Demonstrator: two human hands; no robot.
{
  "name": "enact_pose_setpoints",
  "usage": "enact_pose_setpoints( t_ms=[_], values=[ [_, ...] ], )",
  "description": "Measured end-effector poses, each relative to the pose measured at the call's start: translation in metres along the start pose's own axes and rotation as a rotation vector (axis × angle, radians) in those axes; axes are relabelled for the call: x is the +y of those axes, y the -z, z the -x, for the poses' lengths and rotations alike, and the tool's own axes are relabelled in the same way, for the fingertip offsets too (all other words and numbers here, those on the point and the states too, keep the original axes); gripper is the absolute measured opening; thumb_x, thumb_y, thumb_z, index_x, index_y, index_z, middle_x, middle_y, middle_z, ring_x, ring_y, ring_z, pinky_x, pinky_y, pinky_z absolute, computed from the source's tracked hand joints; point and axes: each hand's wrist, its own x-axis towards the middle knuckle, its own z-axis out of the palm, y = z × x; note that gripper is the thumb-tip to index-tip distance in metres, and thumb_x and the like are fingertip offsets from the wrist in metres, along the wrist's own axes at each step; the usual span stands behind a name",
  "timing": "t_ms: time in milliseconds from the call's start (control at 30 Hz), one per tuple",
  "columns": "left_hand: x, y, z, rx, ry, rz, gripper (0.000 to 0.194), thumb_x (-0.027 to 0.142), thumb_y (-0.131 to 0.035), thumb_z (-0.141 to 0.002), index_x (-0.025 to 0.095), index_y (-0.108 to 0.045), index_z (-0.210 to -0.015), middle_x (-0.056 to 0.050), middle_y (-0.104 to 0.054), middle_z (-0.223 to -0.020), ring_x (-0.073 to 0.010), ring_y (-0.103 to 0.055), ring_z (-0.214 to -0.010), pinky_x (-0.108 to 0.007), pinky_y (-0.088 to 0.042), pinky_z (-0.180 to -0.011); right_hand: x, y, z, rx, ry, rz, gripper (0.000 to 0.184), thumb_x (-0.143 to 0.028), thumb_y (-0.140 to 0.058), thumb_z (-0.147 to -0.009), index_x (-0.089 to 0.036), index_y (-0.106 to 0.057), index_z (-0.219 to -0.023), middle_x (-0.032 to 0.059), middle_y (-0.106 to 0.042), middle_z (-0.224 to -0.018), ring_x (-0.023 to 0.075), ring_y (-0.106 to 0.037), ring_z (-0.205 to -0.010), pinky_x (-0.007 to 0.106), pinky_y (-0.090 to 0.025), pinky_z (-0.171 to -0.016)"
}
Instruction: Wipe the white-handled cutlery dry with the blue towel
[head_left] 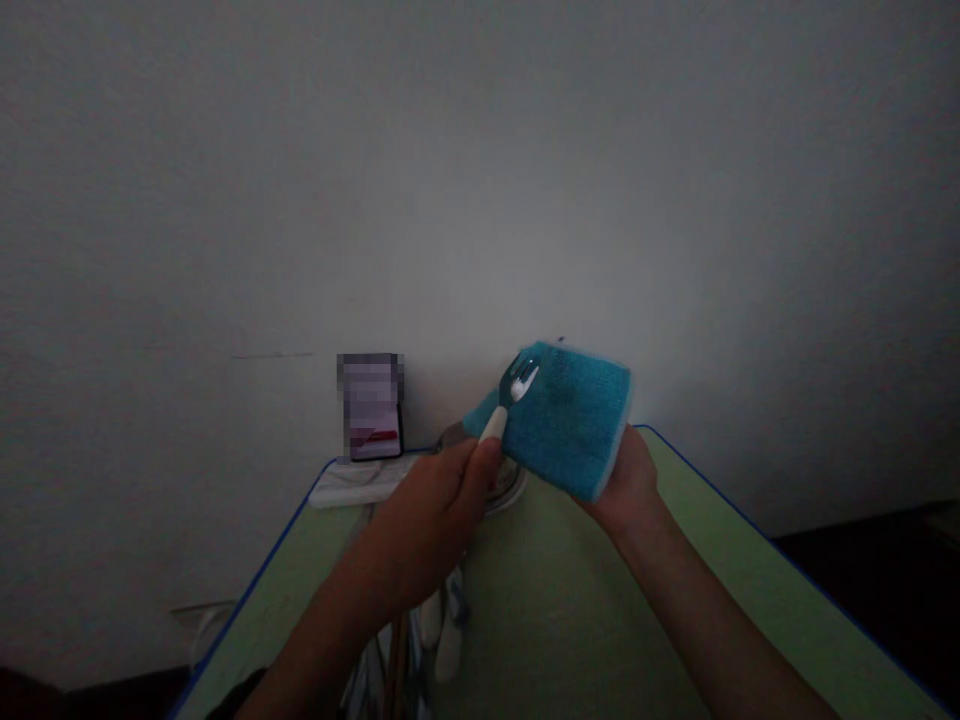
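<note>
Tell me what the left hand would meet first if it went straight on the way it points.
Probably the blue cloth at the right hand; the fork in the left hand already overlaps it in view. Depth is unclear, so fork and cloth may already touch.

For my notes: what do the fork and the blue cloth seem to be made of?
Fork: shiny metal head, likely stainless steel, going by its bright highlights; smooth, pale handle, perhaps plastic.
Blue cloth: matte textile with a slightly fuzzy surface and paler edge, possibly microfibre or terry; the dim picture leaves the fibre open.
</note>
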Motion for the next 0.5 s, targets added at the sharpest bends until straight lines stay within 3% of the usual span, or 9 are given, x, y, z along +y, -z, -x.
enact_pose_setpoints(
  t_ms=[133, 200, 333, 500],
  values=[
    [0.0, 0.002, 0.0, -0.028, -0.007, 0.016, 0.041, 0.043, -0.024, -0.094, 0.02, -0.046, -0.069, 0.003, -0.049, -0.063, -0.0153, -0.047, -0.059, -0.026, -0.034, -0.057, 0.004, -0.003, -0.005, -0.114, -0.14, 0.075, 0.036, -0.04, -0.041, -0.086, -0.018, -0.069, -0.094, 0.0073, -0.072, -0.095, 0.0233, -0.062, -0.1, 0.04, -0.047, -0.089],
    [0.0, 0.002, 0.001, -0.059, -0.01, 0.032, 0.041, 0.043, -0.023, -0.094, 0.021, -0.045, -0.067, 0.003, -0.048, -0.063, -0.0148, -0.046, -0.058, -0.026, -0.034, -0.057, 0.01, -0.002, -0.005, -0.105, -0.167, 0.11, 0.031, -0.04, -0.05, -0.082, -0.016, -0.068, -0.09, 0.0078, -0.072, -0.094, 0.0224, -0.064, -0.095, 0.035, -0.05, -0.085],
    [0.005, -0.002, 0.004, -0.107, -0.054, -0.01, 0.04, 0.037, -0.023, -0.095, 0.021, -0.046, -0.066, 0.002, -0.049, -0.062, -0.0151, -0.047, -0.059, -0.026, -0.034, -0.057, 0.021, 0.002, -0.003, 0.013, -0.019, 0.185, 0.017, -0.027, -0.072, -0.067, -0.017, -0.068, -0.08, 0.0003, -0.07, -0.068, 0.0154, -0.065, -0.065, 0.026, -0.053, -0.067],
    [0.012, -0.014, 0.006, -0.145, -0.106, -0.105, 0.031, 0.029, -0.027, -0.093, 0.02, -0.049, -0.073, 0.001, -0.052, -0.064, -0.0148, -0.047, -0.056, -0.027, -0.034, -0.056, 0.026, 0.005, -0.004, 0.143, 0.116, 0.297, 0.023, -0.033, -0.073, -0.066, -0.018, -0.066, -0.082, -0.0007, -0.068, -0.067, 0.0146, -0.062, -0.06, 0.026, -0.049, -0.062]
  ],
)
